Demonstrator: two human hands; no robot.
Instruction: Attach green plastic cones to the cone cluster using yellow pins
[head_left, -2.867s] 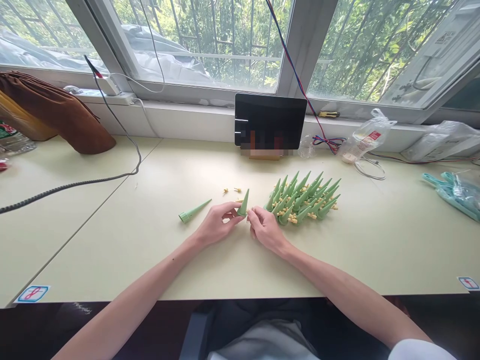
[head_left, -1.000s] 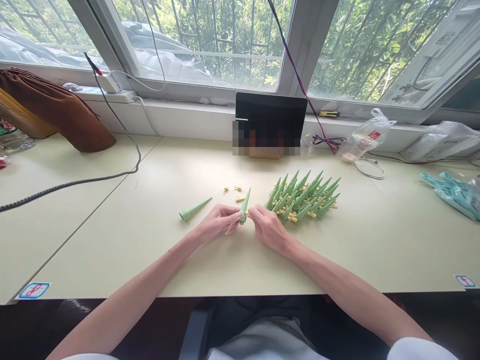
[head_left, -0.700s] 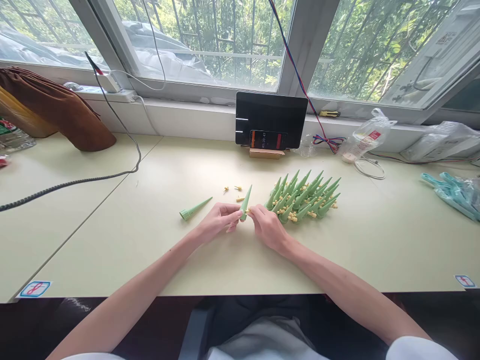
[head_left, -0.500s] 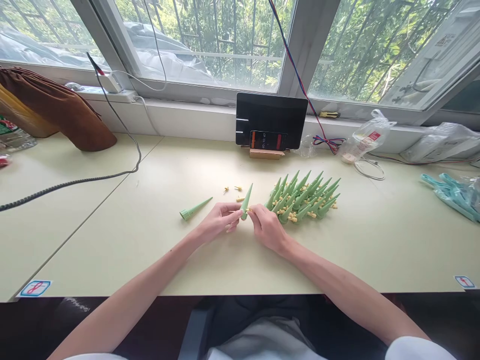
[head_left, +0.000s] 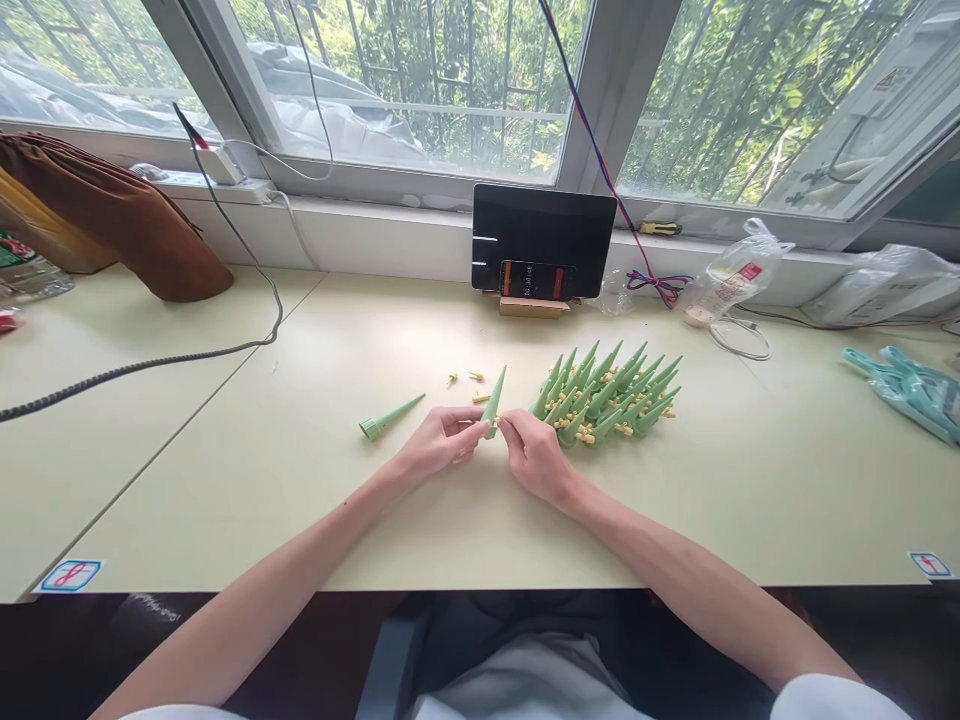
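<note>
1. Green cone (head_left: pixel 493 400): held tip up, leaning slightly right, just above the middle of the tabletop (head_left: pixel 300 490), between both hands.
2. Left hand (head_left: pixel 439 450): thumb and forefinger pinched on the cone's lower end.
3. Right hand (head_left: pixel 534 455): fingertips closed on the same lower end from the opposite side.
4. Pile of cones (head_left: pixel 607 400): green with yellow fittings, just beside the right hand.
5. Single cone (head_left: pixel 388 418): lying flat, left of the left hand.
6. Loose yellow pieces (head_left: pixel 465 378): behind the held cone.

Pale table (head_left: pixel 300 480) carries a green cone pile (head_left: pixel 607 400), one loose cone (head_left: pixel 386 420).
</note>
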